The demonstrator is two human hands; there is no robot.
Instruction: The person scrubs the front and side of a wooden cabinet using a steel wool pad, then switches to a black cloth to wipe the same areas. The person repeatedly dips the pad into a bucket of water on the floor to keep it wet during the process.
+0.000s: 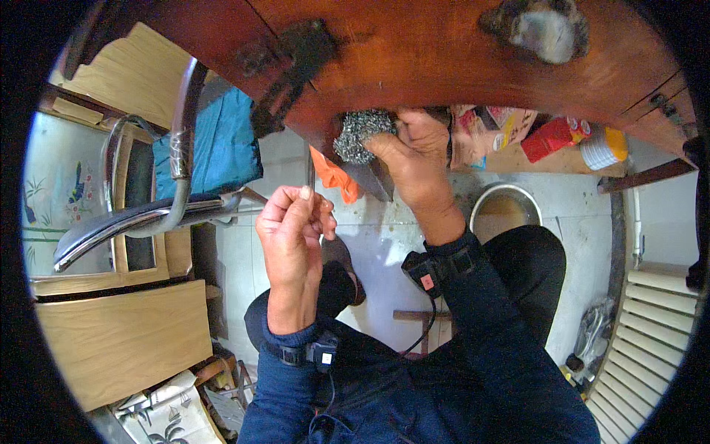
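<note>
My right hand (413,161) grips a steel wool scourer (363,136) with the thumb across it. The scourer is up against the underside area of a reddish-brown wooden table (421,66), beside a dark wooden piece. To its left, my left hand (294,227) is raised with thumb and fingers pinched at the lower end of a thin grey rod (310,166). The rod's upper end meets the table's edge, and I cannot tell whether it is loose or fixed. An orange plastic or cloth piece (335,175) hangs between the hands.
A metal basin (539,205) of brownish water stands on the tiled floor by my right knee. Red and printed packages (554,139) lie on a wooden shelf (516,160) under the table. A metal-framed chair (180,139) is left; a white radiator (643,344) is right. A shell-like object (541,33) lies on the table.
</note>
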